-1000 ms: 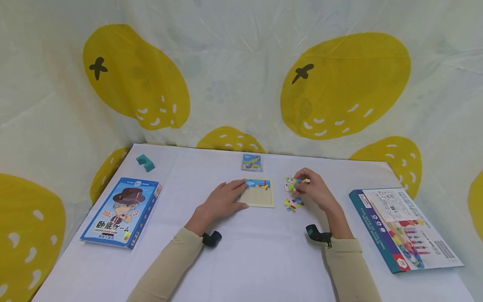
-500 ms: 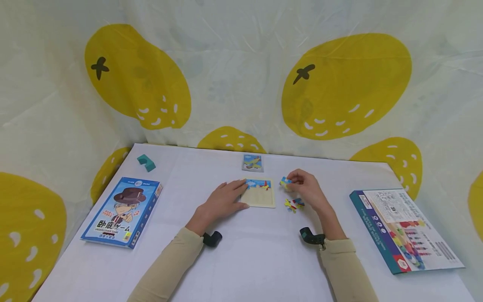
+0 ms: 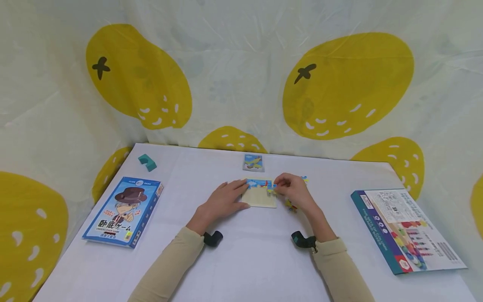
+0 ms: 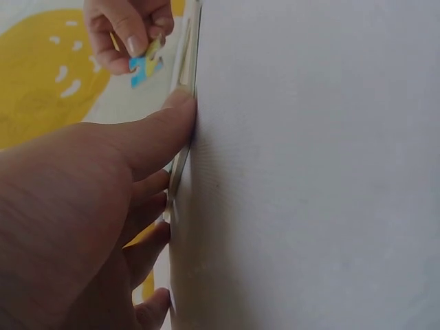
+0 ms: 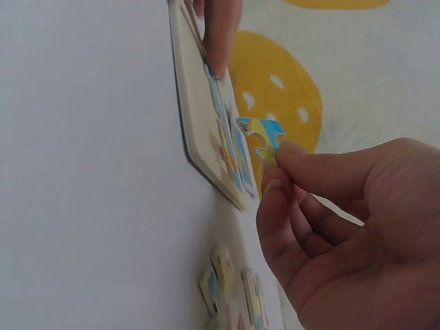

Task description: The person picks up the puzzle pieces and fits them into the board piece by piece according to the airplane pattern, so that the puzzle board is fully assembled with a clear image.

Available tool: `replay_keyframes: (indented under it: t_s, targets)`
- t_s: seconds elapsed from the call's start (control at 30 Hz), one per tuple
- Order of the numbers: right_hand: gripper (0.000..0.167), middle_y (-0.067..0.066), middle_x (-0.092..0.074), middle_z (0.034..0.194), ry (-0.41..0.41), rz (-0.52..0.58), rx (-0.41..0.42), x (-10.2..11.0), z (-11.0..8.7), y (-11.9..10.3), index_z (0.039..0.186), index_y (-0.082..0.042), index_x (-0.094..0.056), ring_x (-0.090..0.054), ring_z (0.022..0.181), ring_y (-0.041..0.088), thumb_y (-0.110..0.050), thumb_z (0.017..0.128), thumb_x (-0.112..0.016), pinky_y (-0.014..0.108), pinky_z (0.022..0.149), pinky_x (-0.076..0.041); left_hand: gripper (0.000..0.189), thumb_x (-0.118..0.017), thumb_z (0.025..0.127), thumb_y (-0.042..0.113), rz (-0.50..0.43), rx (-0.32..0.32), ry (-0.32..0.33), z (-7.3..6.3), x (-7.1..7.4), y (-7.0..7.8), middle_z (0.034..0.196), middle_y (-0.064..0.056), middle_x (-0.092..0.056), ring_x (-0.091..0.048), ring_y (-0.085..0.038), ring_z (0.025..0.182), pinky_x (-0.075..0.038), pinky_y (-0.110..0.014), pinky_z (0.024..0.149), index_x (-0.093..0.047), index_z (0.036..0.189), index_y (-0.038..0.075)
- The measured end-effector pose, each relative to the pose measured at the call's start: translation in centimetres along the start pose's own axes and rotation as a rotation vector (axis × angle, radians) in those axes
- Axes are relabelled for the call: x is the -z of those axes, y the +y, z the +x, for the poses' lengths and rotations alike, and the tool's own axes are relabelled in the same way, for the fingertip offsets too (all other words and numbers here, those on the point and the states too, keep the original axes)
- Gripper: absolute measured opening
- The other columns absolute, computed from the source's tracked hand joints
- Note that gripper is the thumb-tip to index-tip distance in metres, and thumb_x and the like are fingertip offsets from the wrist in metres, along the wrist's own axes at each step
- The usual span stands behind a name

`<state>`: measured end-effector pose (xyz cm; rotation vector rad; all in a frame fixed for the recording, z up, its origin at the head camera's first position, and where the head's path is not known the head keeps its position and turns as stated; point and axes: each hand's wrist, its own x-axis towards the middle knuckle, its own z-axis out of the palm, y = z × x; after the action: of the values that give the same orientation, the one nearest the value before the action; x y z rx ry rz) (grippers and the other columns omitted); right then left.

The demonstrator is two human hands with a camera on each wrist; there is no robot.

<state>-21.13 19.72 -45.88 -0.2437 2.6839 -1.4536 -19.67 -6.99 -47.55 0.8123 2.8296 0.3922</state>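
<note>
My right hand point(image 3: 296, 190) pinches a blue and yellow jigsaw piece point(image 5: 265, 130) between thumb and fingertips, just over the right edge of a small wooden puzzle board point(image 3: 260, 202). The piece also shows in the left wrist view. Along the far side of the board's recess lies a row of blue pieces point(image 3: 256, 183) with a bit of red. My left hand point(image 3: 224, 200) rests at the board's left side, fingers extended over its upper left and thumb at the near left corner. Several loose jigsaw pieces point(image 3: 291, 205) lie right of the board, partly hidden by the right hand.
A picture card of a yellow plane point(image 3: 253, 162) lies behind the board. On the left are a blue game box point(image 3: 122, 212) and a teal arch-shaped block point(image 3: 147, 162). A flat boxed set point(image 3: 407, 230) lies on the right. A patterned cloth hangs behind the table.
My right hand has picked a blue and yellow jigsaw piece from the loose pieces and carried it left to the board's right edge. The left hand has stayed on the board.
</note>
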Motion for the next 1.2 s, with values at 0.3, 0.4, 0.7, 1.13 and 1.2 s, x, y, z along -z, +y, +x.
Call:
replay_keyframes:
  t_s: [0.3, 0.4, 0.7, 1.13, 1.2]
  targets:
    - [0.015, 0.012, -0.072, 0.095, -0.003, -0.009, 0.022, -2.0, 0.3, -0.1, 0.101, -0.005, -0.073, -0.060, 0.081, 0.019, -0.001, 0.088, -0.068, 0.024, 0.068, -0.050, 0.075, -0.060, 0.094, 0.056, -0.049, 0.010, 0.006, 0.2, 0.1, -0.1, 0.164, 0.003, -0.030, -0.028, -0.020, 0.152, -0.023, -0.050, 0.124, -0.035, 0.156, 0.021]
    - [0.014, 0.011, -0.071, 0.093, -0.009, 0.005, 0.016, -2.7, 0.5, -0.5, 0.100, -0.006, -0.073, -0.060, 0.082, 0.019, -0.003, 0.087, -0.070, 0.024, 0.071, -0.049, 0.075, -0.060, 0.093, 0.056, -0.054, 0.012, 0.005, 0.3, 0.1, -0.2, 0.164, 0.004, -0.030, -0.028, -0.020, 0.152, -0.023, -0.049, 0.124, -0.036, 0.155, 0.021]
    - [0.005, 0.006, -0.065, 0.079, 0.036, -0.029, -0.049, -4.8, 1.2, -1.4, 0.089, -0.009, -0.069, -0.057, 0.071, 0.017, -0.010, 0.087, -0.074, 0.025, 0.064, -0.047, 0.075, -0.061, 0.093, 0.056, -0.066, 0.007, 0.016, 0.3, 0.1, -0.2, 0.163, 0.004, -0.032, -0.029, -0.019, 0.152, -0.023, -0.050, 0.124, -0.037, 0.155, 0.021]
    - [0.005, 0.006, -0.065, 0.072, -0.001, -0.058, -0.085, -5.8, 1.6, -2.6, 0.083, -0.007, -0.070, -0.055, 0.060, 0.015, -0.009, 0.088, -0.071, 0.023, 0.054, -0.044, 0.079, -0.062, 0.092, 0.055, -0.084, 0.026, 0.021, 0.1, 0.2, 0.0, 0.163, 0.005, -0.033, -0.030, -0.017, 0.151, -0.023, -0.048, 0.125, -0.032, 0.157, 0.020]
    - [0.005, 0.006, -0.065, 0.074, -0.005, -0.083, -0.077, -5.9, 1.7, -2.7, 0.083, -0.008, -0.071, -0.055, 0.065, 0.016, -0.009, 0.088, -0.071, 0.024, 0.057, -0.044, 0.079, -0.063, 0.092, 0.054, -0.086, 0.025, 0.022, 0.1, 0.3, 0.0, 0.162, 0.005, -0.034, -0.030, -0.017, 0.151, -0.023, -0.048, 0.125, -0.033, 0.157, 0.021]
